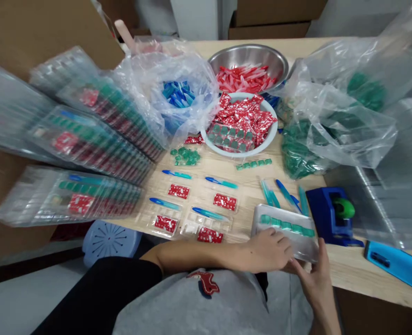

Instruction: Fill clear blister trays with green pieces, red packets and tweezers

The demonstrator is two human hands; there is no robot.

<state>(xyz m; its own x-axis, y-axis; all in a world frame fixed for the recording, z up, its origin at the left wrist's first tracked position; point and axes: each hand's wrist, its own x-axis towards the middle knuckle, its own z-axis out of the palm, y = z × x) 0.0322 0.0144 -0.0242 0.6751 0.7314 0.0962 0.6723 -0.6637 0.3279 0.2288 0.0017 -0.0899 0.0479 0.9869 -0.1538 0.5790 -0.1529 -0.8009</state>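
Note:
A clear plastic tray [300, 242], seemingly in a stack, lies at the table's front edge with a row of green cubes [287, 225] along its far side. My left hand [270, 251] is closed over the tray's near left part, its fingers curled; what they pinch, if anything, is hidden. At the near right corner, my right hand [314, 272] grips the tray between thumb and fingers. Left of it, several clear trays each hold a blue-and-teal pen [211, 214] and a red patterned packet [210, 234]. Loose teal pen parts [270, 193] lie behind the tray.
Behind stand a bowl of red packets [240, 151], a steel bowl of red pieces [249, 50] and a bag of blue pieces [146, 77]. Filled packs [97, 197] are stacked left. Right are a blue tape dispenser [324, 216], a blue stapler-like tool [397, 267] and bagged green pieces [301, 156].

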